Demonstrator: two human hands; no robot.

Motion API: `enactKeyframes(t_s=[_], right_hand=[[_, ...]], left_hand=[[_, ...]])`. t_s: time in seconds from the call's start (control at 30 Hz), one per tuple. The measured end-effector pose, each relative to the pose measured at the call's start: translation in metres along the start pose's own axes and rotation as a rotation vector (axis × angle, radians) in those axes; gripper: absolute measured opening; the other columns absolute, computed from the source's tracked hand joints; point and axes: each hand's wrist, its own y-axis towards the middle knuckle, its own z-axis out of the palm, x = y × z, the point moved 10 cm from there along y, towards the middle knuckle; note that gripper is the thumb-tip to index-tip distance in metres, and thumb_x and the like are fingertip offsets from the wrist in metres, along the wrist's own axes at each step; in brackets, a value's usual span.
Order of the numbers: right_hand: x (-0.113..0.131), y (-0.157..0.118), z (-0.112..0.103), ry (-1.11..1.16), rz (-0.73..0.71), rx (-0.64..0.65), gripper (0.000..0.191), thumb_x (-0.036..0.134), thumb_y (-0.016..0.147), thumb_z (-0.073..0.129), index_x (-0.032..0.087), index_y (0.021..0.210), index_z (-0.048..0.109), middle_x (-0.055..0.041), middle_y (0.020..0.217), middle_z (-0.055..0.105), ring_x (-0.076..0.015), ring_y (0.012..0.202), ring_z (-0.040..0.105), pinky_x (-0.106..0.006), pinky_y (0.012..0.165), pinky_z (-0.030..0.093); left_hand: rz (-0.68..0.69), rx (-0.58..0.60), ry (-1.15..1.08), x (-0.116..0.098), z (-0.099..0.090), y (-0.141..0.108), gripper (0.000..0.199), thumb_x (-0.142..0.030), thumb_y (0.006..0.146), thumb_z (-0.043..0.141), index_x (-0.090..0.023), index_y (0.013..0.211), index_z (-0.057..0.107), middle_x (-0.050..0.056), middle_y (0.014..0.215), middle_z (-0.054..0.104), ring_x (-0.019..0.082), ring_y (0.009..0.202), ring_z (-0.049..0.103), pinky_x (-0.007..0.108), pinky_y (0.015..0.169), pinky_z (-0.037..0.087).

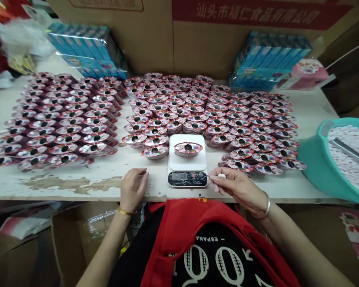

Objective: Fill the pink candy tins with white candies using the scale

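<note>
A white kitchen scale (pixel 187 163) lies near the table's front edge, with one red and white pouch (pixel 188 149) standing on its plate. My right hand (pixel 231 184) is beside the display's right end, its fingertips pinching small white candies (pixel 221 175). To the left of the scale, my left hand (pixel 134 189) rests at the table edge with its fingers curled together; whether anything is inside cannot be seen. Rows of similar pouches (pixel 67 138) with dark round openings stand behind and on both sides of the scale.
A turquoise basin (pixel 314 159) full of small white pieces, with a metal strip on them, stands at the right. Blue boxes (pixel 86 50) in clear wrap are at the back left, more blue boxes (pixel 266 59) at the back right. A large cardboard box (pixel 209 44) stands behind.
</note>
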Motion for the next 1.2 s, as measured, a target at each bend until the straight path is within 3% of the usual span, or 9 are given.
enactKeyframes(t_s=[0.13,0.43,0.57,0.8,0.97,1.2], right_hand=[[0.032,0.009,-0.004,-0.137,-0.099,-0.042,0.035,0.040,0.071,0.075,0.014,0.093,0.066,-0.0019,0.067,0.062,-0.0080,0.057,0.049,-0.022,0.054,0.038],[0.093,0.033,0.018,-0.408,-0.259,-0.042,0.025,0.035,0.078,0.067,0.013,0.090,0.064,0.0001,0.062,0.057,-0.0069,0.049,0.042,-0.021,0.044,0.032],[0.101,0.053,0.038,-0.604,-0.354,-0.016,0.007,0.019,0.083,0.058,0.014,0.084,0.063,0.0009,0.060,0.057,-0.0086,0.052,0.048,-0.022,0.051,0.037],[0.114,0.068,0.057,-1.053,-0.543,-0.080,0.016,0.002,0.081,0.055,0.015,0.084,0.065,-0.0031,0.079,0.063,-0.0139,0.074,0.057,-0.028,0.072,0.043],[0.120,0.061,0.065,-1.117,-0.655,-0.059,0.020,0.002,0.083,0.053,0.013,0.092,0.067,-0.0080,0.093,0.065,-0.0171,0.089,0.059,-0.029,0.082,0.044],[0.125,0.054,0.067,-1.108,-0.706,-0.069,0.015,0.005,0.084,0.056,0.013,0.091,0.067,-0.0065,0.089,0.064,-0.0157,0.083,0.058,-0.028,0.077,0.043]], left_hand=[[-0.044,0.014,0.108,0.018,0.019,-0.024,0.017,-0.028,0.088,0.055,-0.018,0.100,0.060,0.007,0.092,0.064,0.020,0.089,0.059,0.035,0.081,0.045],[-0.028,-0.020,0.115,0.019,0.018,-0.023,0.015,-0.027,0.088,0.055,-0.017,0.099,0.060,0.007,0.090,0.064,0.020,0.088,0.058,0.033,0.079,0.043],[-0.033,-0.012,0.113,0.022,0.020,-0.024,0.015,-0.027,0.088,0.054,-0.018,0.099,0.060,0.006,0.090,0.064,0.019,0.087,0.058,0.033,0.079,0.043],[-0.035,-0.011,0.114,0.024,0.020,-0.024,0.015,-0.027,0.088,0.055,-0.019,0.100,0.060,0.006,0.090,0.064,0.020,0.087,0.058,0.033,0.080,0.043],[-0.046,-0.006,0.118,0.024,0.020,-0.023,0.015,-0.027,0.088,0.055,-0.019,0.100,0.060,0.006,0.090,0.064,0.020,0.088,0.058,0.033,0.080,0.043],[-0.051,0.005,0.127,0.024,0.022,-0.023,0.016,-0.028,0.087,0.055,-0.019,0.100,0.060,0.006,0.090,0.063,0.020,0.088,0.058,0.033,0.079,0.042]])
